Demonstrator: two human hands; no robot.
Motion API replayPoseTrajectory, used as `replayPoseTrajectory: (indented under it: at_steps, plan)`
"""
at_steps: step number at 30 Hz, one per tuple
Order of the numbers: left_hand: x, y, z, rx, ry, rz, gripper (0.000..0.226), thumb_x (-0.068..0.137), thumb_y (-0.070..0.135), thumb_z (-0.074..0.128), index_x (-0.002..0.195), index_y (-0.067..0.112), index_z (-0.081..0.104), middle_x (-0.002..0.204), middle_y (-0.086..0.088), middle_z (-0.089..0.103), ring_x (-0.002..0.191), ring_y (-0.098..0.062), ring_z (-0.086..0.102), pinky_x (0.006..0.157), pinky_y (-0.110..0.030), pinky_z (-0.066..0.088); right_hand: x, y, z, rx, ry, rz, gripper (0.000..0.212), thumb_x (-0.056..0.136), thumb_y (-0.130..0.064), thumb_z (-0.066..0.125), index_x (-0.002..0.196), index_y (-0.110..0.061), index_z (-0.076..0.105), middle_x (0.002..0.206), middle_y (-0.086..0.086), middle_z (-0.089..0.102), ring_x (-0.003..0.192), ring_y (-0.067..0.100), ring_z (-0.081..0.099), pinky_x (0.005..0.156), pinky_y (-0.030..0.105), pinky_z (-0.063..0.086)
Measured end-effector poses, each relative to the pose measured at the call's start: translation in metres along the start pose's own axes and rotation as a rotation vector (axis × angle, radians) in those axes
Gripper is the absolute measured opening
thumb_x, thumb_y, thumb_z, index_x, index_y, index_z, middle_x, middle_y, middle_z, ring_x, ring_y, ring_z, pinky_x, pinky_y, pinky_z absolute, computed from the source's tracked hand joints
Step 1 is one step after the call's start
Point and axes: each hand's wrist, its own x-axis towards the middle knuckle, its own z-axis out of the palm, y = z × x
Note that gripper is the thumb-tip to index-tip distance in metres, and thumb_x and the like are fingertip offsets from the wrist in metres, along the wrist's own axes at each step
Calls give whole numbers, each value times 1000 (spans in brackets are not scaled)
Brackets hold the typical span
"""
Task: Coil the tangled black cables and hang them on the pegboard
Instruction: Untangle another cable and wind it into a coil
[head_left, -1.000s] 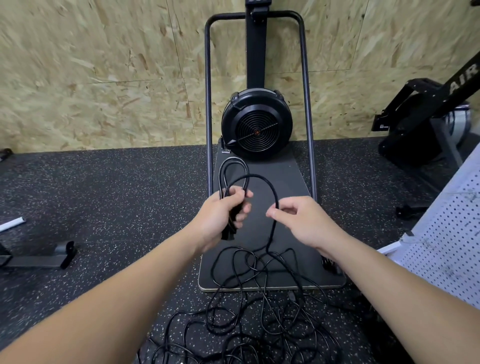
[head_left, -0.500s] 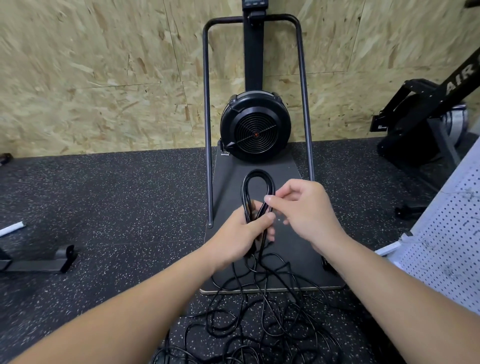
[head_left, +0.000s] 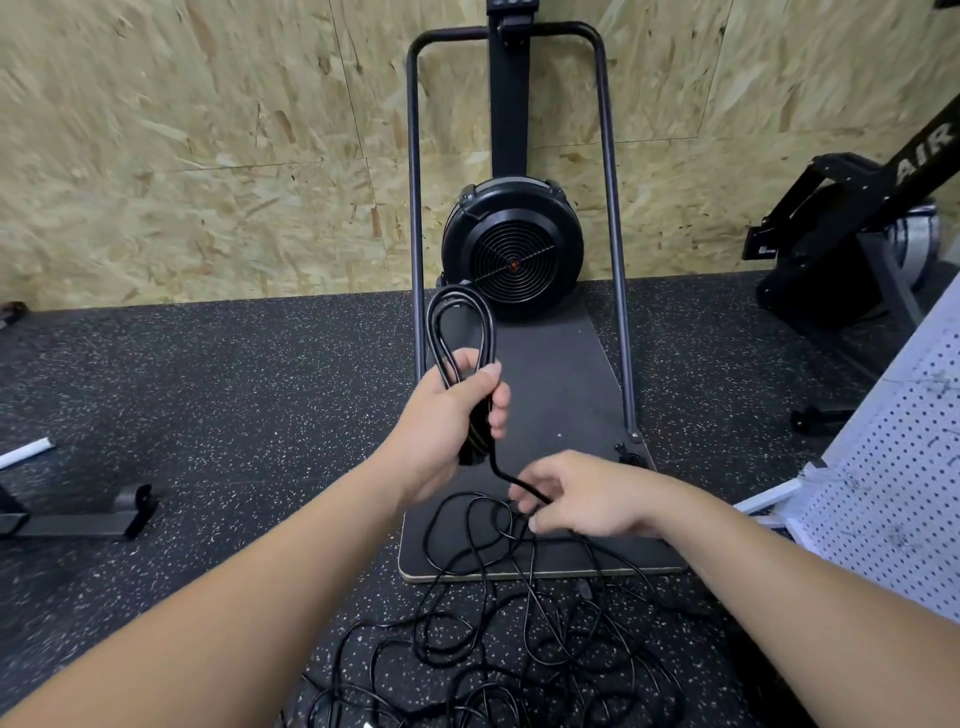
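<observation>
fan machine (head_left: 511, 249) behind coil (head_left: 460, 332) | pegboard (head_left: 893, 483) right

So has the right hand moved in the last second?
Yes. The right hand has dropped from level with the left hand toward the near edge of the platform.

Left hand (head_left: 447, 415) gripping a coiled loop (head_left: 460, 332) of black cable rising above its fist, right hand (head_left: 587, 496) pinching the strand trailing just below that grip, tangled cable (head_left: 509, 649) on the speckled floor (head_left: 208, 415) beneath, white pegboard (head_left: 893, 493) right of both hands.
</observation>
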Motion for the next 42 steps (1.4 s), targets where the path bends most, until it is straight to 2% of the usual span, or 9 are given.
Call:
replayPoseTrajectory:
  at_steps: [5, 9, 14, 18, 20, 22, 31, 37, 42]
  plan:
    - [8, 2, -30, 198, 144, 27, 10, 111, 15, 60, 107, 16, 50, 80, -7, 60, 63, -20, 47, 59, -32, 40, 0, -2, -7, -343, 142, 28, 11, 99, -35, 77, 93, -25, 74, 85, -4, 79, 63, 5, 64, 59, 21, 45]
    - [6, -5, -53, 554, 189, 0, 24, 107, 35, 65, 94, 16, 57, 78, -6, 65, 66, -23, 52, 67, -42, 44, -13, -24, -16, -266, 249, -146, 16, 101, -34, 76, 88, -25, 80, 76, -8, 76, 61, 0, 60, 63, 22, 49]
    - [-14, -11, -35, 579, -50, -190, 59, 99, 72, 62, 96, 13, 59, 76, -1, 57, 63, -19, 49, 58, -31, 42, -22, -45, -19, -46, 412, -320, 6, 98, -26, 81, 93, -26, 84, 72, -21, 75, 60, -4, 63, 63, 10, 43]
    - [-21, -22, -14, 614, -364, -159, 7, 105, 26, 75, 104, 21, 69, 88, 12, 61, 78, -5, 53, 76, -27, 47, -17, -46, -25, 253, 521, -246, 23, 85, -20, 95, 98, -16, 76, 77, 7, 79, 62, 19, 66, 61, 37, 55]
    - [-21, -35, -11, 612, -369, -179, 25, 97, 15, 80, 116, 10, 65, 94, 6, 59, 84, -10, 52, 83, -30, 47, -16, -45, -28, 464, 516, -254, 29, 86, -11, 93, 106, -5, 73, 85, 20, 79, 68, 26, 71, 66, 37, 60]
    - [-23, -41, -7, 547, -296, -184, 16, 98, 17, 72, 100, 10, 58, 86, -1, 54, 74, -15, 49, 71, -31, 44, -18, -46, -29, 622, 504, -292, 25, 92, -2, 85, 111, 1, 71, 98, 24, 78, 76, 31, 77, 75, 39, 66]
    - [-11, -43, -5, 310, -113, -250, 24, 115, 18, 50, 119, 1, 68, 82, -10, 59, 62, -17, 46, 56, -25, 41, -14, -32, -26, 142, 892, -308, 27, 92, -13, 79, 110, -29, 67, 112, -13, 70, 101, 6, 72, 90, 33, 60]
    - [-10, -33, -8, 192, -86, -218, 24, 115, 19, 52, 110, 13, 74, 84, -9, 60, 62, -15, 46, 56, -27, 39, -14, -21, -32, 304, 531, -71, 21, 91, -42, 87, 103, -27, 82, 100, -7, 82, 96, 11, 77, 91, 39, 60]
    - [-10, -25, -20, 412, -93, -138, 17, 111, 28, 65, 109, 11, 67, 88, -4, 65, 71, -16, 55, 62, -23, 45, -16, -27, -34, 500, 480, -169, 16, 104, -15, 74, 99, -2, 81, 87, 12, 80, 78, 22, 76, 77, 36, 67]
